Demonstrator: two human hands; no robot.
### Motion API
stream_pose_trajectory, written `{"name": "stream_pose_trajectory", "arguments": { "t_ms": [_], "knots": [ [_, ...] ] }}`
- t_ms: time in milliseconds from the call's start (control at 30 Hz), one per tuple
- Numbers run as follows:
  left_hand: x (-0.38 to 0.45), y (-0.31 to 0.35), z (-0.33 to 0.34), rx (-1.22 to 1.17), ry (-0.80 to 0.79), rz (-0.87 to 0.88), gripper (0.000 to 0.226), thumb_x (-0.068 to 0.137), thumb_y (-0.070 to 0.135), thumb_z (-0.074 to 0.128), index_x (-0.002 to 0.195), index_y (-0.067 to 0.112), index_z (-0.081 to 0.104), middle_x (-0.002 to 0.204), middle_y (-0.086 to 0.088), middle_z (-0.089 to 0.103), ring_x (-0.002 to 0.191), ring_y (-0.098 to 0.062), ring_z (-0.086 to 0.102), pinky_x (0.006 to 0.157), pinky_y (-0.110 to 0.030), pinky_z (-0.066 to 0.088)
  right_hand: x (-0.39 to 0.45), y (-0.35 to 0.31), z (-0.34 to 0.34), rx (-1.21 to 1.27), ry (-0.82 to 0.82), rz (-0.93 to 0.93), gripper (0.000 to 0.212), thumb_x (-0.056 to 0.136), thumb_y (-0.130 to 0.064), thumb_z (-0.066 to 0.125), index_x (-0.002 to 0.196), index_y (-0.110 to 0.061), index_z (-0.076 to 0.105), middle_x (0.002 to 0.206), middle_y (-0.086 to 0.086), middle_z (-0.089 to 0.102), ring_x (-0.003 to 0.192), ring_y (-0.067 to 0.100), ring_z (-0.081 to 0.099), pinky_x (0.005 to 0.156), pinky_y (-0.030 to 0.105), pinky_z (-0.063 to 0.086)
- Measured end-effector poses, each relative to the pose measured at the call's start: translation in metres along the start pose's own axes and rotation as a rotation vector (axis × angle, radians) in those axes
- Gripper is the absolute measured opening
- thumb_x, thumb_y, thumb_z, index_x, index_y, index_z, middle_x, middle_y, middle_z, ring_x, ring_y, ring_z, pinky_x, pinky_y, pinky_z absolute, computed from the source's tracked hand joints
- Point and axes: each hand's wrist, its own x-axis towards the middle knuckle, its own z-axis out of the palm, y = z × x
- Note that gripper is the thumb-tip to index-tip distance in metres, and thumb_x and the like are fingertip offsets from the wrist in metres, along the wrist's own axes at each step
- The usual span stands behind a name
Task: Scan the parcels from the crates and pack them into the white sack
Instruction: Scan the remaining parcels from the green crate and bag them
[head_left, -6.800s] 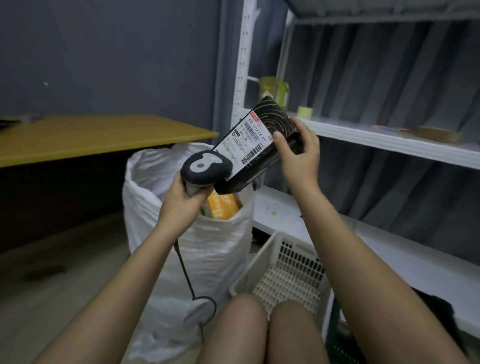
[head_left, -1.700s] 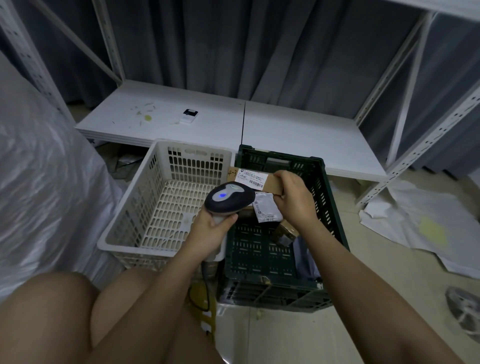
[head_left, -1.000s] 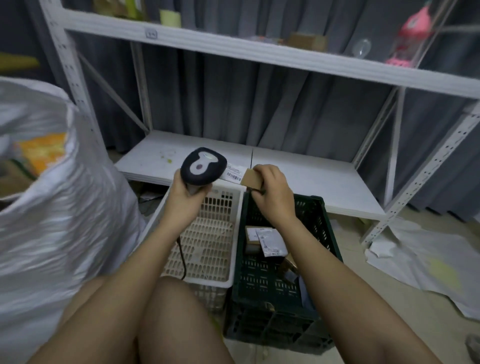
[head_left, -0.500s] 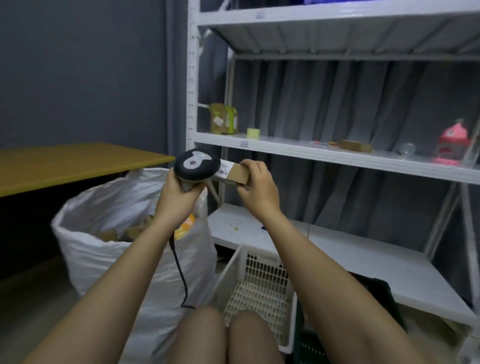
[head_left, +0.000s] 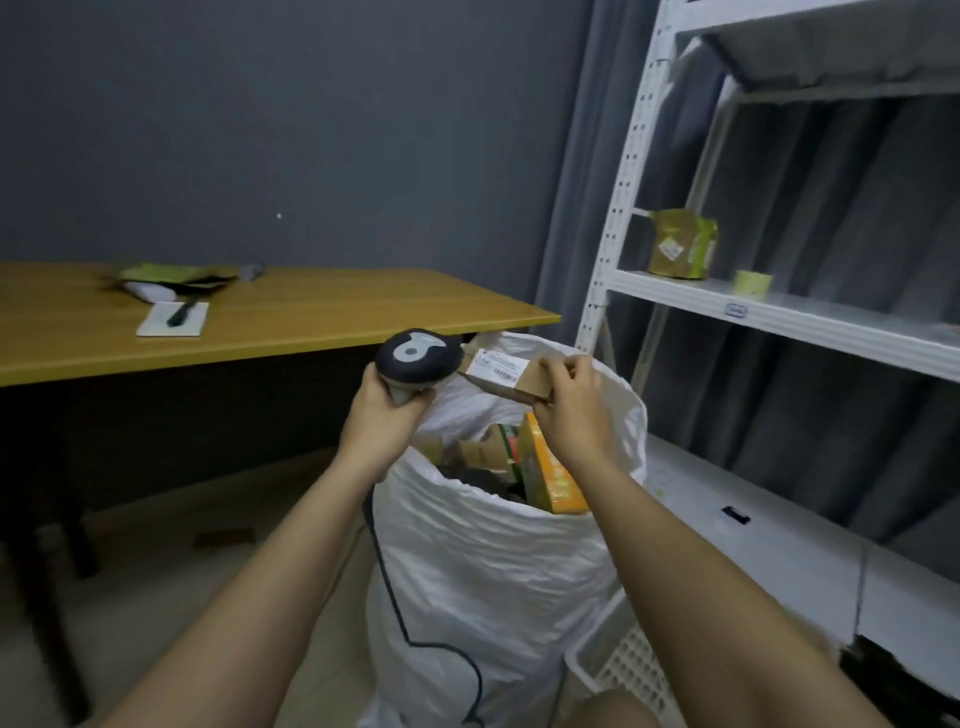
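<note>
Now swung from the shelving to directly over the white sack (head_left: 498, 561). Left hand (head_left: 387, 415) wraps the scanner (head_left: 418, 361); right hand (head_left: 569, 402) pinches the small cardboard parcel (head_left: 506, 375) by its near end, above the sack's mouth. Probably light, stiff, easily gripped at the edges. Beyond, the desk (head_left: 322, 317).

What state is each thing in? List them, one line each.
Cardboard parcel: held over the sack, label up.
Scanner: gripped, head by the label.
White sack: open, holding parcels.
Left hand: grips the scanner.
Right hand: pinches the parcel.
</note>
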Motion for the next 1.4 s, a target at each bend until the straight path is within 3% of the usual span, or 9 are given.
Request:
{"name": "stream_pose_trajectory", "arguments": {
  "t_ms": [100, 167, 267, 467, 633, 767, 967, 1067, 1400],
  "knots": [
    [0.006, -0.017, 0.01, -0.006, 0.012, -0.025, 0.055, 0.081, 0.021, 0.073, 0.128, 0.025, 0.045, 0.119, 0.004, 0.056, 0.111, -0.019, 0.056, 0.094, -0.039, 0.048, 0.01, 0.013, 0.03, -0.131, -0.513, 0.033, 0.052, 0.095, -0.016, 0.057, 0.144, -0.014, 0.041, 0.146, 0.01, 0.04, 0.128, 0.033, 0.042, 0.092, 0.039, 0.045],
    [0.008, -0.023, 0.023, -0.024, 0.002, -0.035, 0.052, 0.082, 0.02, 0.072, 0.126, 0.026, 0.045, 0.113, 0.008, 0.057, 0.107, -0.016, 0.056, 0.089, -0.034, 0.047, 0.013, 0.021, 0.034, 0.008, -0.757, 0.089, 0.061, 0.097, -0.023, 0.059, 0.151, -0.012, 0.032, 0.154, 0.01, 0.035, 0.138, 0.03, 0.037, 0.108, 0.037, 0.037],
    [0.007, -0.022, 0.048, -0.043, -0.05, -0.015, 0.057, 0.082, 0.02, 0.071, 0.132, 0.026, 0.044, 0.107, 0.015, 0.058, 0.104, -0.012, 0.056, 0.082, -0.027, 0.046, 0.011, 0.029, 0.024, 0.192, -0.622, 0.097, 0.05, 0.096, -0.022, 0.059, 0.144, -0.011, 0.046, 0.149, 0.006, 0.046, 0.136, 0.022, 0.042, 0.106, 0.03, 0.035],
    [-0.014, 0.0, 0.119, -0.099, -0.209, 0.006, 0.056, 0.079, 0.021, 0.073, 0.126, 0.03, 0.045, 0.122, 0.002, 0.058, 0.112, -0.023, 0.057, 0.097, -0.049, 0.047, -0.009, 0.073, -0.03, 0.155, -0.341, 0.032, 0.029, 0.092, -0.023, 0.058, 0.12, -0.021, 0.064, 0.131, -0.002, 0.055, 0.12, 0.015, 0.05, 0.095, 0.03, 0.041],
    [-0.052, 0.026, 0.19, -0.14, -0.305, 0.076, 0.054, 0.077, 0.025, 0.074, 0.122, 0.032, 0.046, 0.12, 0.006, 0.058, 0.115, -0.018, 0.054, 0.095, -0.04, 0.046, -0.041, 0.132, -0.089, 0.112, -0.181, 0.129, 0.024, 0.091, -0.017, 0.059, 0.114, -0.017, 0.067, 0.123, -0.001, 0.055, 0.113, 0.016, 0.053, 0.087, 0.021, 0.037],
    [-0.092, 0.047, 0.254, -0.157, -0.439, 0.097, 0.05, 0.079, 0.026, 0.073, 0.122, 0.027, 0.046, 0.119, 0.002, 0.06, 0.111, -0.021, 0.057, 0.092, -0.043, 0.048, -0.083, 0.19, -0.139, 0.075, -0.152, 0.281, 0.029, 0.093, -0.02, 0.057, 0.121, -0.018, 0.064, 0.132, -0.001, 0.051, 0.121, 0.017, 0.049, 0.101, 0.033, 0.042],
    [-0.165, 0.066, 0.361, -0.144, -0.64, 0.094, 0.043, 0.077, 0.033, 0.068, 0.113, 0.035, 0.044, 0.11, 0.003, 0.062, 0.101, -0.022, 0.061, 0.092, -0.049, 0.049, -0.163, 0.289, -0.208, -0.011, -0.13, 0.525, 0.027, 0.094, -0.023, 0.057, 0.119, -0.021, 0.063, 0.133, -0.001, 0.05, 0.122, 0.018, 0.049, 0.093, 0.025, 0.036],
    [-0.203, 0.063, 0.417, -0.158, -0.76, 0.075, 0.048, 0.081, 0.029, 0.069, 0.122, 0.027, 0.045, 0.117, 0.0, 0.06, 0.105, -0.024, 0.06, 0.093, -0.048, 0.049, -0.209, 0.34, -0.235, -0.039, -0.114, 0.653, 0.027, 0.095, -0.022, 0.056, 0.121, -0.02, 0.063, 0.134, 0.002, 0.051, 0.122, 0.02, 0.049, 0.094, 0.026, 0.037],
    [-0.314, -0.037, 0.541, -0.085, -1.032, -0.11, 0.054, 0.081, 0.023, 0.073, 0.128, 0.022, 0.046, 0.123, 0.003, 0.057, 0.108, -0.013, 0.053, 0.089, -0.027, 0.042, -0.399, 0.476, -0.219, -0.022, -0.211, 1.106, 0.027, 0.091, -0.008, 0.058, 0.117, -0.004, 0.067, 0.123, 0.015, 0.063, 0.11, 0.029, 0.06, 0.092, 0.032, 0.047]
  ]
}}
